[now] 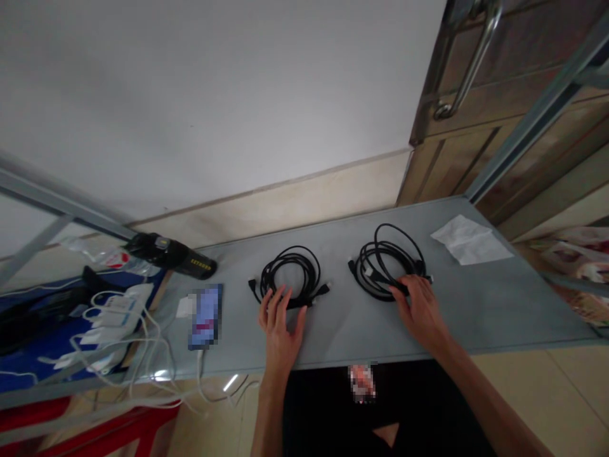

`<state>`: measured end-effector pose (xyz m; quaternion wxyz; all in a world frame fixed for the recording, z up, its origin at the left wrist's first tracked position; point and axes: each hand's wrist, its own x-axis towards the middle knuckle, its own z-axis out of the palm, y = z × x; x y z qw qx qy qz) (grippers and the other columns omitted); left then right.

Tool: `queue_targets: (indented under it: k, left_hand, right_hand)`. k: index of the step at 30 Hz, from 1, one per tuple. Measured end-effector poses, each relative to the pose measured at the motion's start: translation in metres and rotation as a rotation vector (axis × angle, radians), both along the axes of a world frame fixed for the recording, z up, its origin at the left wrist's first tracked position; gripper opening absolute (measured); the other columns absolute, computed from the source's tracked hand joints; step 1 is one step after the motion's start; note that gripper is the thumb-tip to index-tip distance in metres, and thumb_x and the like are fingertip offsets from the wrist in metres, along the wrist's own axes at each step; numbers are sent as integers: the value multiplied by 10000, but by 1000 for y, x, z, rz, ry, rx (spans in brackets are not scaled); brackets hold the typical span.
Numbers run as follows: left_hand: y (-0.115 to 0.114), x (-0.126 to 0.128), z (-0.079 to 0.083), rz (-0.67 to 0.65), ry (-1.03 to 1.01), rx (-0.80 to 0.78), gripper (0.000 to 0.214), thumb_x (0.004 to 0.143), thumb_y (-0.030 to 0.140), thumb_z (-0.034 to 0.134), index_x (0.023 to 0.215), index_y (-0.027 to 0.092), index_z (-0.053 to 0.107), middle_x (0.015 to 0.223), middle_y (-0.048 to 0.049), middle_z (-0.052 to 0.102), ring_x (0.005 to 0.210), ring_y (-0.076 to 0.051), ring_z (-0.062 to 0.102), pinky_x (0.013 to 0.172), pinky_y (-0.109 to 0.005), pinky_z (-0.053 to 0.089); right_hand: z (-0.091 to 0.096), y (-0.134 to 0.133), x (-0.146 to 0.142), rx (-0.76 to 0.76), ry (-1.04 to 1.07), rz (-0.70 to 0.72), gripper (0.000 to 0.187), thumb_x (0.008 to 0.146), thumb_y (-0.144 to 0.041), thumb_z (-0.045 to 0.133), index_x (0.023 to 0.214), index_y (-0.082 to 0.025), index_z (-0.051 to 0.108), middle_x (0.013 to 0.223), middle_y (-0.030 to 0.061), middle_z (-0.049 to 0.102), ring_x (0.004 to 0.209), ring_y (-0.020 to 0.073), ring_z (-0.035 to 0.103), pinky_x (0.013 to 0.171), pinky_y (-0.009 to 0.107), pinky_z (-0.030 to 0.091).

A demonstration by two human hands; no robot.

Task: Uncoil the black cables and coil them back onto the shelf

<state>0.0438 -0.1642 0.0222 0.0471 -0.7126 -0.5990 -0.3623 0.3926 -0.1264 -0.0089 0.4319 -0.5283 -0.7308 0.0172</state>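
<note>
Two coiled black cables lie side by side on the grey tabletop (352,324). At the near edge of the left coiled cable (314,270), my left hand (280,324) rests with its fingers spread and their tips touching the loops. Plugs stick out on both sides of that coil. My right hand (419,311) has its thumb and fingers closed on the near right side of the right coiled cable (366,254), by a connector. One loop of this coil stands higher than the others. The fingertips partly cover the cable there.
Left of the coils lie a phone (205,317) with a white cord and a black bottle (176,255) on its side. A white power strip (118,317) with tangled cords sits farther left. White paper (469,241) lies at the right. A wall and metal frame posts border the table.
</note>
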Motion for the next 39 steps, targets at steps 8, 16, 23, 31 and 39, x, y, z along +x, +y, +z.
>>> queue_targets:
  k: [8, 16, 23, 31, 39]
  left_hand:
    - [-86, 52, 9, 7, -468, -181, 425, 1106, 306, 643, 1526, 264, 594, 1341, -139, 758, 1314, -305, 704, 1165, -531, 542]
    - [-141, 54, 12, -38, -505, -324, 303, 1099, 333, 641, 1385, 276, 725, 1214, -125, 812, 1195, -310, 761, 1091, -524, 594]
    - [-145, 47, 40, -61, -577, -346, 256, 1087, 377, 665, 1289, 275, 784, 1168, -111, 821, 1131, -296, 785, 1066, -464, 614]
    - [-152, 103, 92, -267, -914, -613, 464, 1096, 495, 632, 1470, 250, 758, 1428, -155, 774, 1345, -342, 714, 1163, -476, 574]
    - [-137, 111, 102, -191, -1100, -639, 398, 1036, 517, 740, 1237, 187, 837, 1110, -112, 838, 976, -260, 773, 944, -341, 621]
  right_hand:
    - [-4, -17, 9, -100, 406, -188, 366, 1148, -563, 473, 1069, -234, 613, 940, 102, 758, 883, 272, 737, 812, 425, 581]
    - [60, -18, 0, -169, 642, -203, 426, 1132, -651, 472, 1004, -253, 553, 767, 8, 625, 695, 203, 609, 697, 375, 503]
    - [118, -57, -12, -210, 946, 45, 357, 1127, -627, 553, 1033, -287, 496, 765, -52, 504, 542, 131, 453, 463, 291, 359]
    - [94, -155, -58, -476, 706, 185, 335, 1139, -498, 546, 1366, -289, 676, 1164, 104, 804, 969, 275, 806, 810, 391, 702]
    - [88, -174, -72, -585, 497, 508, 495, 1168, -397, 478, 1657, -380, 550, 1585, 89, 676, 1519, 299, 616, 1233, 497, 566]
